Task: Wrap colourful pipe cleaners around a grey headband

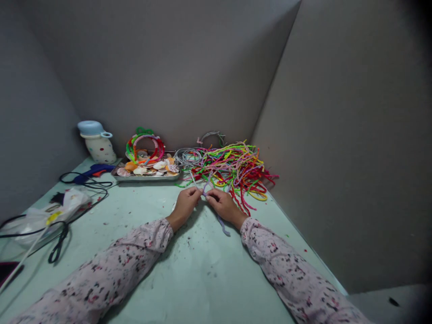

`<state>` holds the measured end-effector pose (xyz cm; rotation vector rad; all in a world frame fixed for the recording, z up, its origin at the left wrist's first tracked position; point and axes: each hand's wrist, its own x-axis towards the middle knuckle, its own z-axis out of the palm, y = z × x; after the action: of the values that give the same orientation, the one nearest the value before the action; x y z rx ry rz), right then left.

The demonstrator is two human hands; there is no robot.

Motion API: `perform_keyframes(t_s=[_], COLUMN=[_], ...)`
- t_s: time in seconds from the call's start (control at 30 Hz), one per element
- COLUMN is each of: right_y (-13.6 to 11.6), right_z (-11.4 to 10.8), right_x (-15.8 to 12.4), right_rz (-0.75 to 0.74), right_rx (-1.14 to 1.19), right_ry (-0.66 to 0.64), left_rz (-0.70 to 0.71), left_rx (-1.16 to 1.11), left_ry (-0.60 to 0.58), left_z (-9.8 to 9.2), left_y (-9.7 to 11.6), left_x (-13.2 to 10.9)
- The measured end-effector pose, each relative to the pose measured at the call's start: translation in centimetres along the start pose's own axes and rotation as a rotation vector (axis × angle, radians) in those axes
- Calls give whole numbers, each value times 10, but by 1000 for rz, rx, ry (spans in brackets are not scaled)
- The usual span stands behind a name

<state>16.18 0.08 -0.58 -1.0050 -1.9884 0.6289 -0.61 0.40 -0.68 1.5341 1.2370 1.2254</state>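
Close together above the middle of the table, my left hand point(186, 206) and my right hand point(225, 206) are both closed in a pinch. A lilac pipe cleaner point(221, 223) runs through the fingers of my right hand. One end of it rises toward the pile behind, and the other hangs below the palm. My left fingers pinch a thin, pale grey wire point(193, 178) that sticks up past them. Between the fingertips the lilac strand meets the wire; whether it is wound round it is too small to tell.
Behind my hands lie a heap of coloured pipe cleaners point(236, 164) and a grey wire coil point(189, 156). Further left, a metal tray point(145, 178) holds shells and wrapped hoops point(158, 146). A bottle point(99, 146), black cables point(76, 217) and a plastic bag point(72, 200) are at left.
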Motion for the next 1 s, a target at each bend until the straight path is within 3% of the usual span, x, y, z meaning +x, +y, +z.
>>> perform_keyframes(t_s=[0.5,1.0], right_y=[1,-1], right_z=[1,0], right_x=[1,0], right_rz=[0,9], right_rx=[-9,-4], right_ry=[7,11], left_rz=[25,-8], left_rx=[37,-46], left_ry=[51,11], left_z=[1,1], left_y=[0,-1], left_x=[0,1])
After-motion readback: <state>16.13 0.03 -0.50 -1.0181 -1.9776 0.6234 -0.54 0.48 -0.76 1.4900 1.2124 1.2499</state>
